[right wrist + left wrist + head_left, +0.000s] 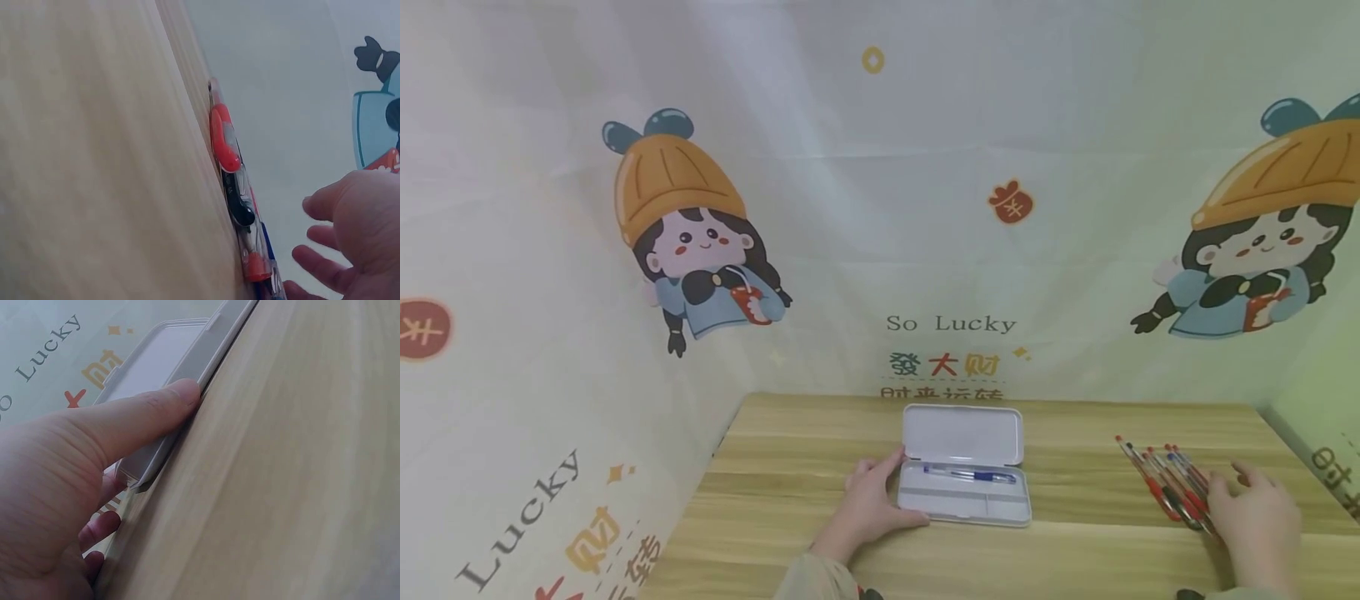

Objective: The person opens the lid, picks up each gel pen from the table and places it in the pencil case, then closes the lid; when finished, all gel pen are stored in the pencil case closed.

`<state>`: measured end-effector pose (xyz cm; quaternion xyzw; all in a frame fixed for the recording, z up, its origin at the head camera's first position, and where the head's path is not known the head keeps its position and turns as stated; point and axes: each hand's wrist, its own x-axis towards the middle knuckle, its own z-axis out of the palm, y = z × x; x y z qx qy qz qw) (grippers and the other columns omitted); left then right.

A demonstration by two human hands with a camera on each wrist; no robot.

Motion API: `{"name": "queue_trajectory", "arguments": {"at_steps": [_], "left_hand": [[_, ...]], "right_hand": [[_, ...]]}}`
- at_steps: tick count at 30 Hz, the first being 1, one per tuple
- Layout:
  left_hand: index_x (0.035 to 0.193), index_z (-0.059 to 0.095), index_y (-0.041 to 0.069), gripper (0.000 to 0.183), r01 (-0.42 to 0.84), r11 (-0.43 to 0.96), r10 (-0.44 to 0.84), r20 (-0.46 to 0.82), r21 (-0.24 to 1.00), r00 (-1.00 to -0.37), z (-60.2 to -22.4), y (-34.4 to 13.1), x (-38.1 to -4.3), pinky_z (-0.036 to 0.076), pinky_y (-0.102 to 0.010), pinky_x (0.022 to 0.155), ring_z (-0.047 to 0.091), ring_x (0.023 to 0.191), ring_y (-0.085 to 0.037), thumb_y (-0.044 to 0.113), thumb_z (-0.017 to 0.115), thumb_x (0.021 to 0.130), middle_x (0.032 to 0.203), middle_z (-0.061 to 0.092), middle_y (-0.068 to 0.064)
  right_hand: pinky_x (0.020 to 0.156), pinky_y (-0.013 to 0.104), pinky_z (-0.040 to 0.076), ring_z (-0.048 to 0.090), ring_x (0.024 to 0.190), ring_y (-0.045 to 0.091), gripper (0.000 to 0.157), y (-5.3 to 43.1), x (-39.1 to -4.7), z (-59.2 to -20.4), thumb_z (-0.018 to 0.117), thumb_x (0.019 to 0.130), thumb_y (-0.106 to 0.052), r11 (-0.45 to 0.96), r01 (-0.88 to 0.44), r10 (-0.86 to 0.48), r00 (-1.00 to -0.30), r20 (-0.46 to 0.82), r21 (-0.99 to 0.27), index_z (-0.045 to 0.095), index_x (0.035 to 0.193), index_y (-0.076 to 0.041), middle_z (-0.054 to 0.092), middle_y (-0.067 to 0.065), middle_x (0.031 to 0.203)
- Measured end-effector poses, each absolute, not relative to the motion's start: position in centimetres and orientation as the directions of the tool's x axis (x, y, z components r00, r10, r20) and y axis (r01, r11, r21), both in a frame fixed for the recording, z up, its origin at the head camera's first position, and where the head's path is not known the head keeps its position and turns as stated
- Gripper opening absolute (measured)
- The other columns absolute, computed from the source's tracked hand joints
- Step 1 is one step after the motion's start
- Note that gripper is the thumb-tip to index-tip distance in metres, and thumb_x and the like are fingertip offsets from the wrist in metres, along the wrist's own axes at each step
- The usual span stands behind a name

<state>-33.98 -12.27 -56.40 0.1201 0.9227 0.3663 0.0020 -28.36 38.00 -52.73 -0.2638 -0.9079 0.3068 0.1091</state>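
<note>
A white pencil case [964, 505] lies on the table with its lid raised at the back. Inside its rear compartment lies a pen with a blue grip [992, 477]. My left hand [868, 508] holds the case by its left end. In the left wrist view the thumb [150, 415] presses on the case's front side, while the other fingers are partly hidden behind the end. On the right, my right hand [1258, 512] hovers beside a bunch of pens [1168, 483] with red, black and blue parts. In the right wrist view its fingers [325, 265] are spread, apart from the pens and holding nothing.
The wooden table [790, 467] carries the case near its middle and the pens toward its right side. A printed cloth [835, 250] with cartoon figures and lettering hangs behind the table and along its sides.
</note>
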Motion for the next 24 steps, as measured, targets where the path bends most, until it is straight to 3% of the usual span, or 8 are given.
{"name": "queue_trajectory", "arguments": {"at_steps": [5, 10, 24], "left_hand": [[0.169, 0.046, 0.018, 0.123, 0.212, 0.706, 0.22, 0.075, 0.676, -0.973, -56.4, -12.3, -34.0, 0.05, -0.066, 0.11, 0.048, 0.136, -0.045, 0.052, 0.104, 0.065, 0.153, 0.055, -0.025], [0.169, 0.045, 0.017, 0.125, 0.216, 0.701, 0.221, 0.081, 0.68, -0.972, -56.2, -12.2, -33.9, 0.049, -0.068, 0.112, 0.049, 0.137, -0.045, 0.051, 0.104, 0.064, 0.154, 0.055, -0.026], [0.169, 0.046, 0.018, 0.123, 0.219, 0.696, 0.226, 0.082, 0.684, -0.971, -56.6, -12.4, -34.0, 0.049, -0.067, 0.113, 0.048, 0.139, -0.046, 0.051, 0.104, 0.065, 0.155, 0.056, -0.024]], "right_hand": [[0.114, 0.073, 0.039, 0.043, 0.135, 0.068, 0.066, 38.8, -28.2, -53.3, 0.041, 0.111, -0.036, 0.682, 0.48, 0.549, -0.834, -0.046, -0.552, 0.04, 0.158, 0.011, 0.042, 0.047, 0.156], [0.095, 0.068, 0.053, 0.05, 0.128, 0.068, 0.064, 39.4, -28.0, -53.8, 0.04, 0.111, -0.039, 0.702, 0.522, 0.552, -0.829, -0.092, -0.484, 0.047, 0.154, 0.007, 0.045, 0.046, 0.154], [0.087, 0.06, 0.051, 0.052, 0.122, 0.063, 0.051, 39.1, -27.8, -53.7, 0.046, 0.11, -0.032, 0.712, 0.557, 0.55, -0.821, -0.152, -0.428, 0.059, 0.145, 0.002, 0.055, 0.044, 0.143]]}}
